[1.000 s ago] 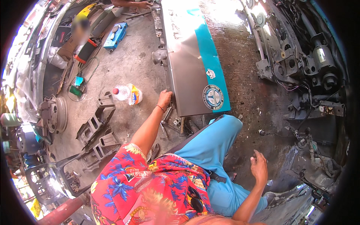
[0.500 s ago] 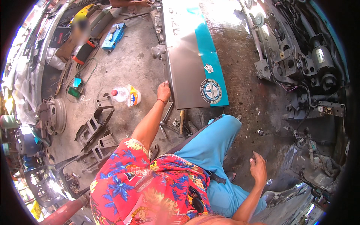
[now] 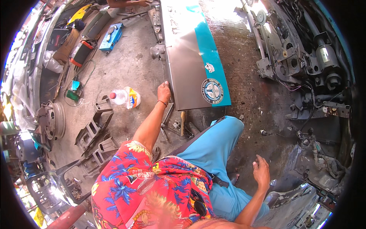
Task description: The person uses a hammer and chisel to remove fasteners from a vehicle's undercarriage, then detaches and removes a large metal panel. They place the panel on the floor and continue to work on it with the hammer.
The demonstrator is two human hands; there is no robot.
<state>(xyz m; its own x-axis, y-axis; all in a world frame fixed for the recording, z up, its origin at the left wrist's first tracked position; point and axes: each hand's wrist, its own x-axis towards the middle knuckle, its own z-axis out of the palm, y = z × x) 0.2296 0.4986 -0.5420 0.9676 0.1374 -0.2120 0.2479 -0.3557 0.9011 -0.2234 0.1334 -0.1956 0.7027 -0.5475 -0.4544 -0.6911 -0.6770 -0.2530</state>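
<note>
A long vehicle body panel [image 3: 185,82], grey with a turquoise stripe and a round emblem, stretches away in front of me. My left hand [image 3: 164,92] grips its left edge close to the near corner; the fingertips are partly hidden at that edge. My right hand [image 3: 261,171] hovers beside my bent knee, fingers loosely apart and holding nothing. Below the panel's near end lie a hammer with a wooden handle [image 3: 183,124] and several metal tools. At the far end, another person's hand [image 3: 144,3] reaches in near the panel's left edge.
A plastic bottle [image 3: 120,97] stands left of my left arm, beyond black metal brackets [image 3: 91,131]. Farther left are a wheel rim [image 3: 56,120], a blue case [image 3: 111,37] and an orange-black box [image 3: 81,53]. Exposed vehicle parts [image 3: 297,57] line the right side.
The whole view has shifted slightly, with the scene sitting a little farther left. My left hand stays on the panel's edge, and my right hand keeps nearly the same pose.
</note>
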